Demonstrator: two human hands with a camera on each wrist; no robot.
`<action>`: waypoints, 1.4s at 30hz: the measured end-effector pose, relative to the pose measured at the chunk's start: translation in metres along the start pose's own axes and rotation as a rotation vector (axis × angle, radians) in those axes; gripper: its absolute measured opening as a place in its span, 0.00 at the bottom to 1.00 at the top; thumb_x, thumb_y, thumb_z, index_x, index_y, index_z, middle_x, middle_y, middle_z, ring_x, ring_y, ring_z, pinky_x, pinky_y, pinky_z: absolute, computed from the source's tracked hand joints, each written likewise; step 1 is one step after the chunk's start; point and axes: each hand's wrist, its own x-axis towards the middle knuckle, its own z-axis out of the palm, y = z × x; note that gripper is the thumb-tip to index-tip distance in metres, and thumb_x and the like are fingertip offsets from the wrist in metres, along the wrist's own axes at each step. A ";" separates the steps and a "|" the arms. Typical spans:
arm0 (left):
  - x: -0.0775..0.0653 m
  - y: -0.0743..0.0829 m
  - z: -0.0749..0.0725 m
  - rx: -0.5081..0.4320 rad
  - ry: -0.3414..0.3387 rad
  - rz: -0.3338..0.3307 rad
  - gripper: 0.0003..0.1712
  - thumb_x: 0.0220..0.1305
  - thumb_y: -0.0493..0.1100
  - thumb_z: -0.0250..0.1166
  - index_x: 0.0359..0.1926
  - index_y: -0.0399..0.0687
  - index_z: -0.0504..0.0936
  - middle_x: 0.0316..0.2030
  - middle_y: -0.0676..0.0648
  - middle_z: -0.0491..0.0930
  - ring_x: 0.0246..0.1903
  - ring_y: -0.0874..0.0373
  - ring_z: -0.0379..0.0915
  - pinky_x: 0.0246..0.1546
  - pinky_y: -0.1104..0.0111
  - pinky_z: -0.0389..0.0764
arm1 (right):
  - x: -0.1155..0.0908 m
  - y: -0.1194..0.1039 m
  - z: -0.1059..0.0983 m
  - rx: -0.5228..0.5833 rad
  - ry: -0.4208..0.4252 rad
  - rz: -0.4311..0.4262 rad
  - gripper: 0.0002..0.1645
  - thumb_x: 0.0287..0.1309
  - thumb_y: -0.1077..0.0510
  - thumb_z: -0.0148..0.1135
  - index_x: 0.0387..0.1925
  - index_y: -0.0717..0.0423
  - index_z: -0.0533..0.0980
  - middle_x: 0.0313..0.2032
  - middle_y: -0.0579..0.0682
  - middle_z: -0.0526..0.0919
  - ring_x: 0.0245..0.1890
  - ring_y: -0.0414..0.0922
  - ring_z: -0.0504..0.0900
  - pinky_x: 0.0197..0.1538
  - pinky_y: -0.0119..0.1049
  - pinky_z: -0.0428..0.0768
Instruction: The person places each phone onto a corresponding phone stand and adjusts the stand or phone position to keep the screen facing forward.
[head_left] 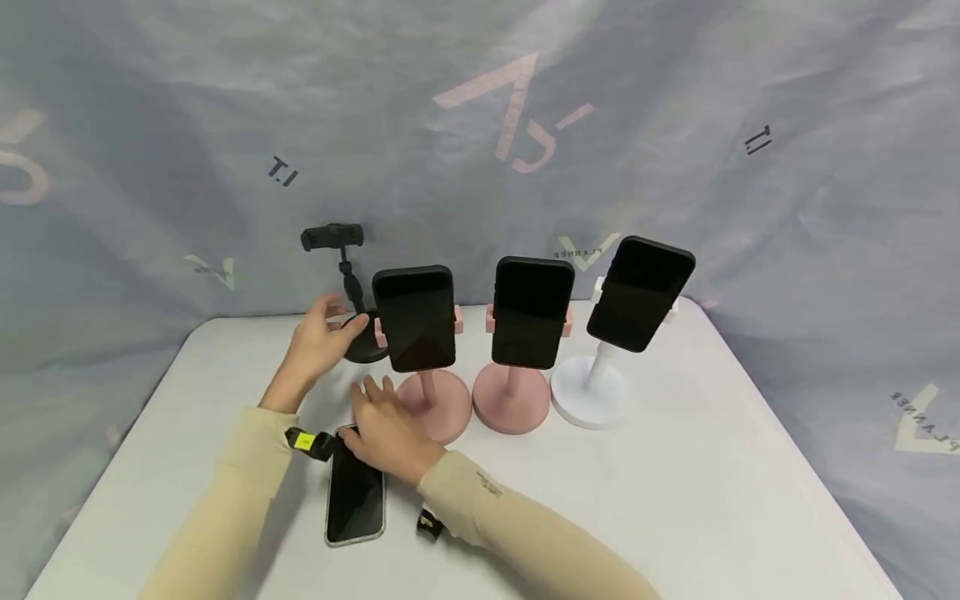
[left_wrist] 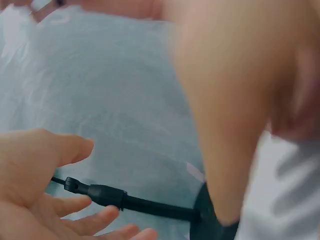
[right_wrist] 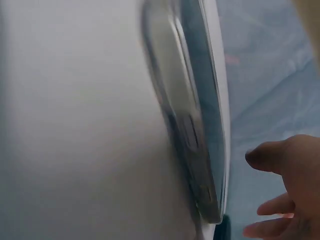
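Observation:
In the head view my left hand reaches toward a black phone stand, fingers loosely spread beside its stem. The left wrist view shows that hand relaxed in front of the slim stem, with large blurred fingers crossing at the right. My right hand hovers around the top end of a loose phone lying screen up on the table. Seen edge-on from the right wrist, the phone has a pale translucent rim, and the right hand's thumb and fingers stand apart, holding nothing.
Two pink stands hold upright dark phones, one beside the other. To their right a white stand bears a tilted phone. A grey printed cloth hangs behind the white table.

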 end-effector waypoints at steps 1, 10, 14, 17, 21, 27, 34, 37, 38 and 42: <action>0.004 0.002 -0.002 -0.024 -0.010 -0.030 0.44 0.70 0.59 0.57 0.75 0.41 0.50 0.67 0.31 0.61 0.63 0.34 0.60 0.58 0.39 0.69 | 0.007 0.000 0.002 -0.015 0.001 0.018 0.38 0.63 0.46 0.62 0.63 0.68 0.66 0.61 0.65 0.72 0.62 0.56 0.71 0.69 0.50 0.65; 0.032 0.014 0.003 -0.129 0.124 -0.029 0.42 0.71 0.58 0.55 0.75 0.43 0.50 0.70 0.34 0.59 0.68 0.38 0.54 0.64 0.43 0.63 | 0.039 0.010 0.013 -0.114 -0.059 0.166 0.40 0.61 0.44 0.63 0.66 0.63 0.65 0.64 0.63 0.69 0.67 0.55 0.64 0.71 0.46 0.60; 0.043 0.014 0.007 -0.173 0.261 0.033 0.34 0.74 0.57 0.51 0.69 0.40 0.63 0.63 0.35 0.70 0.63 0.44 0.65 0.62 0.49 0.68 | 0.043 0.018 0.018 -0.076 -0.056 0.202 0.39 0.60 0.47 0.62 0.68 0.62 0.63 0.67 0.64 0.66 0.68 0.57 0.62 0.69 0.42 0.64; 0.050 0.013 0.010 -0.195 0.285 0.037 0.30 0.76 0.57 0.49 0.65 0.38 0.70 0.59 0.36 0.74 0.59 0.46 0.68 0.59 0.50 0.71 | 0.042 0.024 0.021 -0.077 -0.046 0.222 0.38 0.61 0.49 0.61 0.67 0.63 0.64 0.68 0.63 0.65 0.69 0.55 0.61 0.68 0.41 0.65; 0.053 0.008 0.016 -0.211 0.259 0.022 0.25 0.76 0.51 0.50 0.63 0.37 0.72 0.58 0.37 0.76 0.58 0.47 0.70 0.59 0.51 0.73 | 0.038 0.028 0.024 -0.136 -0.048 0.233 0.36 0.62 0.47 0.60 0.65 0.63 0.67 0.68 0.60 0.66 0.68 0.55 0.61 0.72 0.43 0.60; 0.053 0.008 0.019 -0.177 0.276 0.021 0.18 0.74 0.44 0.55 0.58 0.39 0.77 0.52 0.38 0.80 0.54 0.48 0.74 0.53 0.53 0.77 | 0.035 0.029 0.025 -0.238 -0.029 0.226 0.36 0.64 0.43 0.59 0.64 0.62 0.68 0.66 0.58 0.69 0.63 0.54 0.70 0.72 0.45 0.60; 0.044 0.007 0.010 -0.050 0.290 0.068 0.15 0.73 0.41 0.55 0.51 0.37 0.82 0.45 0.36 0.84 0.45 0.48 0.79 0.40 0.56 0.78 | 0.032 0.031 0.028 -0.406 0.006 0.129 0.25 0.68 0.53 0.53 0.61 0.62 0.72 0.63 0.57 0.73 0.63 0.51 0.70 0.71 0.45 0.60; 0.036 0.007 0.006 -0.022 0.288 0.070 0.15 0.73 0.41 0.56 0.51 0.36 0.82 0.45 0.36 0.84 0.45 0.47 0.80 0.42 0.54 0.80 | 0.032 0.030 0.027 -0.397 -0.018 0.140 0.21 0.70 0.57 0.50 0.60 0.60 0.73 0.63 0.56 0.73 0.64 0.52 0.68 0.71 0.42 0.61; 0.033 0.007 0.004 -0.022 0.283 0.065 0.15 0.73 0.41 0.56 0.51 0.36 0.82 0.45 0.36 0.84 0.45 0.47 0.81 0.43 0.54 0.81 | 0.032 0.029 0.026 -0.394 -0.032 0.141 0.20 0.71 0.58 0.49 0.60 0.59 0.73 0.63 0.56 0.73 0.64 0.52 0.68 0.71 0.42 0.61; 0.020 0.009 -0.002 -0.025 0.258 0.046 0.16 0.73 0.43 0.57 0.51 0.37 0.82 0.46 0.36 0.84 0.46 0.47 0.80 0.47 0.54 0.82 | 0.028 0.025 0.021 -0.380 -0.100 0.136 0.22 0.69 0.59 0.53 0.62 0.58 0.72 0.65 0.55 0.72 0.65 0.51 0.68 0.69 0.40 0.65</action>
